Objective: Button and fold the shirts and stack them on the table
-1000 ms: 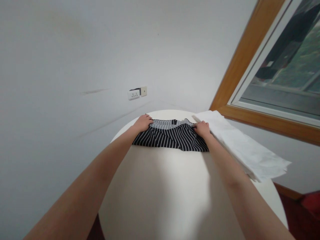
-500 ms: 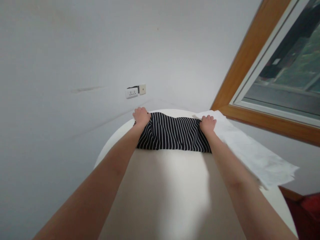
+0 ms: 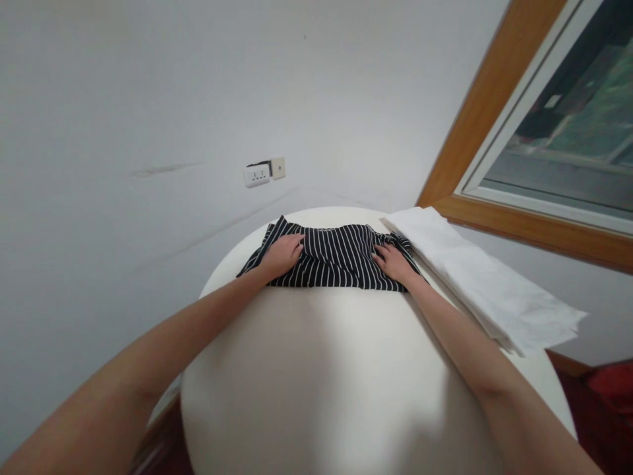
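A black garment with thin white stripes (image 3: 336, 257) lies folded in a wide band across the far part of a round white table (image 3: 306, 356). My left hand (image 3: 285, 254) rests flat on its left part, fingers stretched toward the middle. On the right part lies my right hand (image 3: 394, 261), its fingers spread on the cloth. Neither hand grips the fabric. At both ends of the band the cloth is bunched and uneven, and the left end reaches out beyond my left hand.
White sheets, paper or thin cloth (image 3: 484, 277), lie along the table's right edge and jut past it. Behind the table is a pale wall with a power socket (image 3: 257, 175). A wood-framed window (image 3: 459, 132) stands at the right. Something red (image 3: 613, 386) is low at the right.
Both hands have let go of the garment's far corners and now lie flat on it, closer to me and lower. The cloth's ends have spread outward on the table.
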A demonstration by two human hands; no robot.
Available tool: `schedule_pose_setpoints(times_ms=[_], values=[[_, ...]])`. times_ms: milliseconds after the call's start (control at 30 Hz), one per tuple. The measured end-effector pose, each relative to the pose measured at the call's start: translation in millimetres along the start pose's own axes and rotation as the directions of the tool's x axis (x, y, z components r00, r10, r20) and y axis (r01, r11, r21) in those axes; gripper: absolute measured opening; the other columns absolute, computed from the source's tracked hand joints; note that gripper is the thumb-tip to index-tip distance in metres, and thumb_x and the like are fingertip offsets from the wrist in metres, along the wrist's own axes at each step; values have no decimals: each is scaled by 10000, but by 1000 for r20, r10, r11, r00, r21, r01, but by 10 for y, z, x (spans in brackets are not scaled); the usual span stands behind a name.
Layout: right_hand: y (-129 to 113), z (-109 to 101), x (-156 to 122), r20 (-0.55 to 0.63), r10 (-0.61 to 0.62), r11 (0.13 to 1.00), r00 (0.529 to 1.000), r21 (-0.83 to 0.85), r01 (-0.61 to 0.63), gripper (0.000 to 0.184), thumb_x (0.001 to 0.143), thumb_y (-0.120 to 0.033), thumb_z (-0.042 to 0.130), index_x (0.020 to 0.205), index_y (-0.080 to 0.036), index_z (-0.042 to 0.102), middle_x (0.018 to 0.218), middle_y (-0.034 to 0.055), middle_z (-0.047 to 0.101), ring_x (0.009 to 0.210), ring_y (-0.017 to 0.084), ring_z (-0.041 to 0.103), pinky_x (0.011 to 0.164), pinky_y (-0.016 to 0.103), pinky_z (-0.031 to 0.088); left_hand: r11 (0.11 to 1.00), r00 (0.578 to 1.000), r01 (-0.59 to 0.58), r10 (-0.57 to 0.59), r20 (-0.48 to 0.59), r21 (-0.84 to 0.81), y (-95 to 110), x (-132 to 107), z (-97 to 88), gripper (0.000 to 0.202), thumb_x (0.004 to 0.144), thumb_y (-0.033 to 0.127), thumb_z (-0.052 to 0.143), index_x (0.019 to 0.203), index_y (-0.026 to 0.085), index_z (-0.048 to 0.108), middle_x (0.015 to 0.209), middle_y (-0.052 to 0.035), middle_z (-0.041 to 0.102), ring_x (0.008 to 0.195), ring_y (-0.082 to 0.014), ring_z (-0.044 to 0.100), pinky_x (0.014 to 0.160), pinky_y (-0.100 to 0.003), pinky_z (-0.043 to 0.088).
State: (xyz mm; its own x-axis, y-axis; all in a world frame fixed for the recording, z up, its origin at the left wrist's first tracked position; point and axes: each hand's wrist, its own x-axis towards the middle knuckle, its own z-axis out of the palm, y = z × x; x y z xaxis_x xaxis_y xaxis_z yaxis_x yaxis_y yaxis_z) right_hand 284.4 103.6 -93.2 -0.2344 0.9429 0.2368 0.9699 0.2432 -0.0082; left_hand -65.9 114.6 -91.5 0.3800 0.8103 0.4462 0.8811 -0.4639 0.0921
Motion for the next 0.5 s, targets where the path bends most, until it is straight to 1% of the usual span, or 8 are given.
schedule_pose_setpoints(times_ms=[67, 133, 233, 300, 367, 433, 500], values=[[43, 77, -43, 4, 76, 997, 997, -18, -76, 561, 968, -478, 321, 1419, -159, 417, 1465, 132, 405, 1366, 238, 320, 1107, 369, 233, 998, 999, 22, -23, 25, 59, -34, -82, 40, 513, 947, 388, 281, 1368, 134, 427, 1424, -129, 449, 1333, -243, 367, 1113, -413, 270], [43, 96, -100, 21, 140, 990, 990, -27, -139, 603, 961, -541, 273, 1444, -194, 373, 1499, 117, 353, 1396, 248, 266, 1122, 419, 199, 993, 999, 47, -49, 15, 111, -48, -143, 56, 567, 940, 443, 308, 1413, 137, 370, 1496, -151, 340, 1388, -278, 276, 1123, -440, 242], [-24, 49, -237, 68, 202, 979, 977, -31, -200, 638, 943, -609, 200, 1460, -259, 333, 1526, 83, 309, 1412, 260, 228, 1125, 504, 152, 988, 997, 73, -76, 19, 138, -34, -224, 40, 652, 923, 490, 343, 1450, 108, 296, 1525, -194, 256, 1403, -308, 243, 1121, -451, 239], [-83, 9, -377, 80, 227, 974, 971, -37, -224, 647, 936, -626, 175, 1461, -278, 325, 1531, 70, 299, 1416, 261, 218, 1124, 537, 125, 988, 996, 70, -77, 40, 139, -17, -289, 20, 688, 919, 506, 339, 1458, 85, 264, 1520, -211, 257, 1397, -308, 259, 1119, -445, 245], [-133, -19, -557, 67, 241, 970, 968, -44, -239, 642, 938, -621, 176, 1458, -277, 330, 1530, 70, 302, 1414, 260, 221, 1122, 547, 114, 988, 995, 60, -69, 65, 141, -6, -372, 2, 702, 921, 515, 316, 1458, 66, 255, 1506, -213, 289, 1392, -298, 277, 1123, -431, 244], [-161, -41, -761, 40, 233, 972, 972, -52, -231, 626, 942, -609, 200, 1449, -274, 347, 1523, 70, 318, 1405, 261, 242, 1121, 538, 125, 988, 993, 50, -64, 96, 145, -9, -473, -10, 718, 924, 527, 292, 1445, 35, 269, 1486, -217, 330, 1389, -290, 288, 1131, -414, 232], [-166, -77, -951, -2, 202, 978, 979, -61, -202, 606, 945, -597, 231, 1431, -266, 380, 1501, 72, 361, 1384, 258, 286, 1117, 507, 162, 989, 990, 42, -61, 125, 145, -21, -580, -22, 738, 924, 545, 272, 1425, 5, 294, 1469, -223, 356, 1390, -282, 289, 1139, -396, 221]])
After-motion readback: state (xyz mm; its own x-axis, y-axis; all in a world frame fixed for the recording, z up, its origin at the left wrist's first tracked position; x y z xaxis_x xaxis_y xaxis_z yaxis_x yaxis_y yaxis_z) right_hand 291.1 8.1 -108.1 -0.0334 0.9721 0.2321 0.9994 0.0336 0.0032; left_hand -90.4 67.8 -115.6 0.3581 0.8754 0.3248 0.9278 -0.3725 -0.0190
